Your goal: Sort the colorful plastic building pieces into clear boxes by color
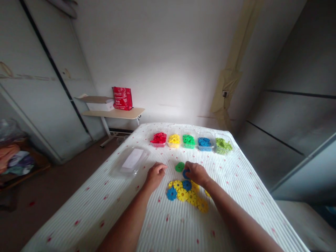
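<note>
My right hand (196, 173) has its fingers closed on a blue notched plastic disc (185, 174), partly covered by the fingers. Just beyond it, a green notched disc (180, 167) lies flat on the white quilted cover (126, 217). My left hand (156, 172) is to the left of these discs, its fingers curled in and no disc showing in them. Nearer to me lies a cluster of yellow discs (182, 194) with a blue disc (172, 193) at its left and another blue disc (187, 185) at its far side. My right forearm partly hides a yellow disc (207, 193).
Across the far side stand clear tubs of red pieces (159, 138), yellow pieces (173, 139), green pieces (188, 140), blue pieces (204, 142) and light green pieces (222, 144). A clear plastic container (131, 162) with a white label sits left. Behind, a side table (126, 113) holds a red bag (122, 98).
</note>
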### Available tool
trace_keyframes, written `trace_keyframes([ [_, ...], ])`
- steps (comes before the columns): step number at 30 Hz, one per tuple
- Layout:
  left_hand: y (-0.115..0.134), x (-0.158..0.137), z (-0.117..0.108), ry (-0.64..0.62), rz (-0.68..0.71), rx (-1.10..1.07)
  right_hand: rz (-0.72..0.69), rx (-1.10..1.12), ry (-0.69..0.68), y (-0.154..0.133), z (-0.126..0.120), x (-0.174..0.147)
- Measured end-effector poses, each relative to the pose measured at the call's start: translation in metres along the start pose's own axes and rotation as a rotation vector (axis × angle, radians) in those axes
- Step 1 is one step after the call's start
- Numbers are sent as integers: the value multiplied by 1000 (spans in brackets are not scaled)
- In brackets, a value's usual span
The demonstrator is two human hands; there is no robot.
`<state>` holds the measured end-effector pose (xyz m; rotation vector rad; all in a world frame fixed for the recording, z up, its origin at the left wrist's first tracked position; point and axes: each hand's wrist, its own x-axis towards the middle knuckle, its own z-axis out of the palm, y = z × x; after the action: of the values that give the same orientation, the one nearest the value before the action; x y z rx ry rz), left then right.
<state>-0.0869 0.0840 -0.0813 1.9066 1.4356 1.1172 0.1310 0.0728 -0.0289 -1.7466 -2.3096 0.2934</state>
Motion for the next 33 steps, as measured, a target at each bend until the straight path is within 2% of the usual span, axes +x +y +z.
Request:
trace_keyframes([
  [4, 0, 0, 0, -6, 5, -3, -44, 351, 0, 6, -9, -2],
  [7, 1, 0, 0, -7, 11, 7, -65, 666, -152, 13, -17, -7],
  [9, 1, 0, -1, -4, 8, 10, -105, 725, -269, 16, -20, -13],
  [14, 4, 0, -1, 19, 13, 18, -145, 332, -347, 6, -23, -26],
  [16, 4, 0, -1, 21, 20, 21, -137, 253, -363, 1, -23, -28],
  [33, 2, 0, -1, 27, 35, 11, -120, 83, -369, 0, -21, -21],
])
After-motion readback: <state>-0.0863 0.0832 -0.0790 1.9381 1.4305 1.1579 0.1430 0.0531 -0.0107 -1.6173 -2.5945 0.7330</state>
